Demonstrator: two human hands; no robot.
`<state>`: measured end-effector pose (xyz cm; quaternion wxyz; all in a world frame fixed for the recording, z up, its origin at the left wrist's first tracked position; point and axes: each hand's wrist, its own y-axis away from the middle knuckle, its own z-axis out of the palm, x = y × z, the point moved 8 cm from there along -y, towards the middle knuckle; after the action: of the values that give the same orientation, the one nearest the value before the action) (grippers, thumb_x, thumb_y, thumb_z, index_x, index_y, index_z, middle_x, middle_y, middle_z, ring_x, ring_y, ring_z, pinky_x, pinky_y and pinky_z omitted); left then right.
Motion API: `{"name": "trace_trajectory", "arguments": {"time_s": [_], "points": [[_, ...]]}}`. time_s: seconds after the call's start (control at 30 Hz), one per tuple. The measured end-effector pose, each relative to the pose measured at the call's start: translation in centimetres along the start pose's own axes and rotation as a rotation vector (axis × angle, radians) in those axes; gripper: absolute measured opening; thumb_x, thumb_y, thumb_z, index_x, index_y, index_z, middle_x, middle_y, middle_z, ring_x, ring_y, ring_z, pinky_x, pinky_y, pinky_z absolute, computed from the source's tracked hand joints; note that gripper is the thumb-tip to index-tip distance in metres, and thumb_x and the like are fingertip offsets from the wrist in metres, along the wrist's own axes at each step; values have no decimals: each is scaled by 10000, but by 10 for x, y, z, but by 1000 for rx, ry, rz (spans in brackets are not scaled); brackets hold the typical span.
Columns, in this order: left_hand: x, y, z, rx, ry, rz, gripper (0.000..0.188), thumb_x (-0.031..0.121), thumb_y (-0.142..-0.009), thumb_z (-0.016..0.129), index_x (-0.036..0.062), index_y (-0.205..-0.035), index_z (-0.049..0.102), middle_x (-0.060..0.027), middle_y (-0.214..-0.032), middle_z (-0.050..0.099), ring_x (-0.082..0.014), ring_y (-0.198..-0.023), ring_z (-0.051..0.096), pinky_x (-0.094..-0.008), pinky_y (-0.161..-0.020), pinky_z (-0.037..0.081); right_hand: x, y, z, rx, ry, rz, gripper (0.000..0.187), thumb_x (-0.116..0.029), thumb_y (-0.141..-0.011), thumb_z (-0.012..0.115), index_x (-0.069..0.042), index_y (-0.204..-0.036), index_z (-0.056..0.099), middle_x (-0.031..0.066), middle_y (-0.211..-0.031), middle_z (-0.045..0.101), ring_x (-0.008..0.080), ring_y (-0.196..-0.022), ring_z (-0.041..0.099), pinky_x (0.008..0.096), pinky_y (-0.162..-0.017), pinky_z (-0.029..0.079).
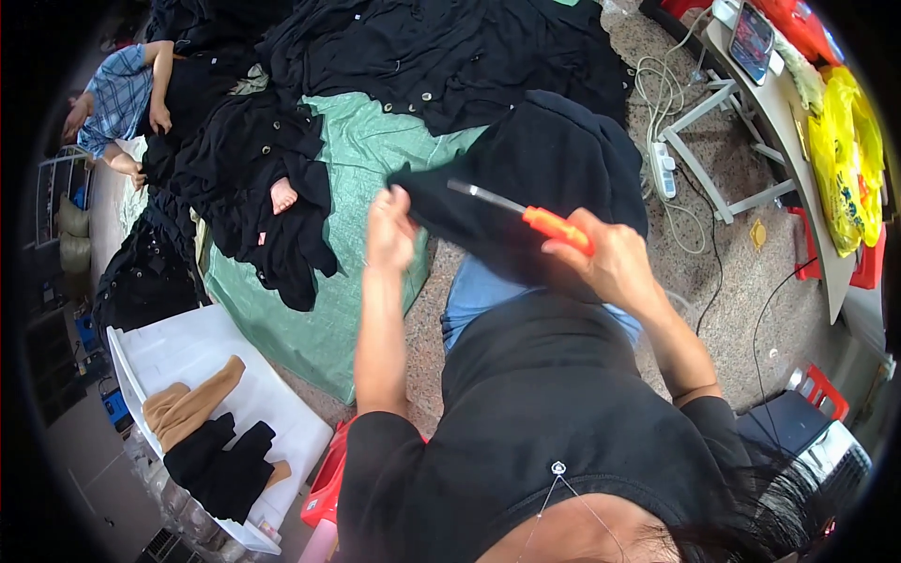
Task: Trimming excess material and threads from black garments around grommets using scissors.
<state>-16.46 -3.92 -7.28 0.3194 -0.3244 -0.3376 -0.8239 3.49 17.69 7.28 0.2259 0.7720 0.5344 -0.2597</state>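
1. Cloth: plain black, soft and folded, draped over the lap at 1 o'clock of the view. One corner is drawn out toward 9 o'clock, its tip pinched in the left hand; the stretch between hangs slightly blurred.
2. Tool: orange handle, slim silvery shaft, gripped in the right hand. It slants across the cloth, tip toward 10 o'clock; contact cannot be told.

- The lap cloth was black.
- The tool handle was orange, its shaft silvery.
- The ground sheet was pale green.
- The co-worker's shirt was blue plaid.
- The bag was bright yellow.
- The floor was speckled grey-brown.
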Motion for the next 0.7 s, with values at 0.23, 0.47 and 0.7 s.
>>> {"name": "trace_trajectory", "arguments": {"time_s": [0.23,0.47,0.7], "points": [[19,-97,-63,124,180,183,263,255,-1004,563,34,-1146,584,-83,-1155,662,-245,-1044,635,-415,-943,492,6,1,-31,142,13,113,371,-428,-871,714,-82,-942,599,143,-650,636,379,-678,666,452,-590,490],[-108,-21,-22,142,149,-371,217,171,-860,636,63,-1046,608,-110,-1008,670,-252,-916,638,-398,-771,512,36,26,-23,35,7,264,366,-419,-880,709,-95,-1003,592,180,-678,620,425,-723,638,463,-619,473],[-10,20,51,-98,193,-62,838,-175,-700,478,81,-1481,313,-145,-1400,497,-288,-1298,509,-416,-1089,429,27,20,-32,62,-3,176,389,-460,-863,710,-97,-952,606,138,-646,636,386,-681,666,465,-595,492]]}}
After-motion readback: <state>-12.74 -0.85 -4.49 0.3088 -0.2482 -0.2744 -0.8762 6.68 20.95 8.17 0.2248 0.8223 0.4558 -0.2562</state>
